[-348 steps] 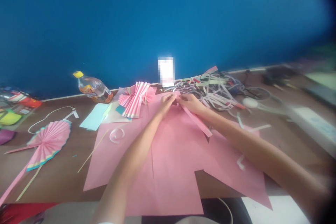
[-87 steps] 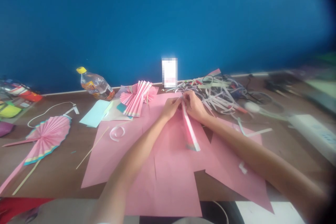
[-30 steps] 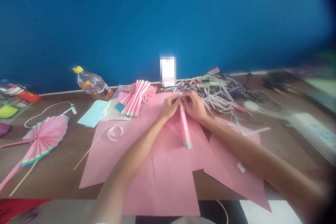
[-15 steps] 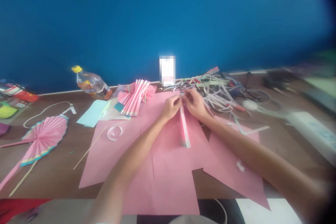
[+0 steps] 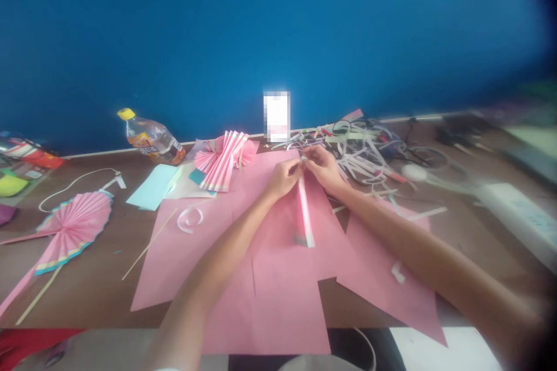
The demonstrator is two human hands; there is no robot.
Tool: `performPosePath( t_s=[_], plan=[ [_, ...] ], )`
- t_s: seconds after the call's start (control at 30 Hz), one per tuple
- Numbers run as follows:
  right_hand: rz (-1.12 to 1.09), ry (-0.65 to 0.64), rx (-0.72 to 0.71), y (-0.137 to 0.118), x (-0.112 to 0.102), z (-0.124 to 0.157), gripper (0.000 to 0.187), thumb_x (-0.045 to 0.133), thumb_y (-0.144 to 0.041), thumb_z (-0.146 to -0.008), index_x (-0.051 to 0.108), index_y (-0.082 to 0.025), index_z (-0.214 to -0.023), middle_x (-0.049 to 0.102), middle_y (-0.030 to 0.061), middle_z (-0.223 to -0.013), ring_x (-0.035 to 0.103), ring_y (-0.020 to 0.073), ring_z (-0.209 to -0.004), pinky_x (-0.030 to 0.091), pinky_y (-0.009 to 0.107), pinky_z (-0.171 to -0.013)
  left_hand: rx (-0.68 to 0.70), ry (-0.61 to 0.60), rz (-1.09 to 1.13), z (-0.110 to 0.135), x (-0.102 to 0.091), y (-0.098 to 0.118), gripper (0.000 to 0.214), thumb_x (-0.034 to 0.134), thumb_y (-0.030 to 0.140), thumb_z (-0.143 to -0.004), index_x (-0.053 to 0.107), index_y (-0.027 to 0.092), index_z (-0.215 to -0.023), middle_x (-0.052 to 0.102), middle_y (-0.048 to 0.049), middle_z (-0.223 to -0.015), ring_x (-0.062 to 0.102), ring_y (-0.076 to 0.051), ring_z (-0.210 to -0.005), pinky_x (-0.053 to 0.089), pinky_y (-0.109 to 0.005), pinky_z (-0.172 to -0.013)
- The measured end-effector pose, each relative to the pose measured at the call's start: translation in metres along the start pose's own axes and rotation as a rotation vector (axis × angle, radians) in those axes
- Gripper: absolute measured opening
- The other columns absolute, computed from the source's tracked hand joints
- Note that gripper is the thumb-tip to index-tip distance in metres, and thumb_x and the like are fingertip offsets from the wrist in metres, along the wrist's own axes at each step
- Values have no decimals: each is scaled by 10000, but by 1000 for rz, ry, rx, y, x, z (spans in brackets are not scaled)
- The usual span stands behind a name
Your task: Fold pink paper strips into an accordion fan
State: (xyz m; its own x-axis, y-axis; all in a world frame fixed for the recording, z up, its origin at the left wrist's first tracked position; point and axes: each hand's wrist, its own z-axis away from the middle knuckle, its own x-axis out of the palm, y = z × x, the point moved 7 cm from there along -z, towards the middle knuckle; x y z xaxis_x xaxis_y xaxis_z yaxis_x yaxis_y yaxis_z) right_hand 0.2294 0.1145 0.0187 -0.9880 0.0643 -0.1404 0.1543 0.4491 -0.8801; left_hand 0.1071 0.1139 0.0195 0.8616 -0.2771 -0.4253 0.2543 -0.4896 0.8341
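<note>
A narrow folded strip of pleated pink and white paper (image 5: 306,214) points toward me over the pink sheets (image 5: 278,278). At its far end, the fingers of my left hand (image 5: 285,178) are closed on it from the left side. My right hand (image 5: 322,168) is on the other side of that end, its fingertips pinched together close to the left ones. What lies exactly between the right fingertips is too small and blurred to make out. Beyond the left hand lies a pleated pink paper fan (image 5: 225,161).
Another pink fan (image 5: 78,223) lies at the left, near a thin stick (image 5: 148,243). A bottle (image 5: 154,142) tilts by the wall beside pale blue paper (image 5: 152,186). Tangled strips and cables (image 5: 369,153) fill the back right, with a power strip (image 5: 522,223) beyond.
The right hand has shifted slightly, its fingers a little differently bent. The near end of the pleated paper has turned slightly and spread a little to the left.
</note>
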Motion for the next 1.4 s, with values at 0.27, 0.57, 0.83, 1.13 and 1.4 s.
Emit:
performPosePath(
  t_s=[0.27, 0.57, 0.83, 1.13, 1.4],
  plan=[
    [528, -28, -425, -31, 2, 11, 220, 518, -147, -847, 549, -237, -1045, 636, 70, -962, 570, 231, -890, 487, 391, -783, -130, 16, 16, -4, 0, -22, 239, 440, 294, -888, 561, 161, -731, 582, 3, -705, 539, -137, -695, 385, -243, -649],
    [566, -207, -500, -30, 5, 5, 311, 509, -148, -880, 550, -246, -1172, 657, 61, -970, 583, 236, -951, 498, 385, -815, -156, -3, 37, -5, -2, -28, 247, 427, 264, -846, 596, 146, -711, 580, 0, -693, 516, -135, -686, 372, -252, -648],
    [574, -247, -545, -28, 4, 7, 345, 482, -160, -901, 542, -264, -1224, 651, 70, -980, 583, 234, -927, 510, 385, -794, -223, -35, 152, -5, 1, -30, 238, 423, 263, -821, 601, 138, -725, 584, -5, -698, 504, -126, -667, 369, -244, -634],
    [619, -367, -533, -30, 13, 8, 500, 413, -86, -871, 448, -247, -1342, 608, 86, -1006, 540, 250, -938, 484, 412, -816, -213, -58, 94, -6, 0, -34, 227, 440, 267, -812, 564, 143, -668, 568, -15, -678, 499, -140, -672, 368, -260, -633],
    [671, -348, -557, -27, 15, 10, 501, 364, -89, -885, 403, -216, -1367, 572, 103, -980, 498, 264, -891, 460, 430, -804, -208, -48, 66, -5, 0, -31, 237, 430, 272, -831, 566, 149, -681, 583, -13, -689, 516, -144, -684, 382, -257, -649]
  ],
)
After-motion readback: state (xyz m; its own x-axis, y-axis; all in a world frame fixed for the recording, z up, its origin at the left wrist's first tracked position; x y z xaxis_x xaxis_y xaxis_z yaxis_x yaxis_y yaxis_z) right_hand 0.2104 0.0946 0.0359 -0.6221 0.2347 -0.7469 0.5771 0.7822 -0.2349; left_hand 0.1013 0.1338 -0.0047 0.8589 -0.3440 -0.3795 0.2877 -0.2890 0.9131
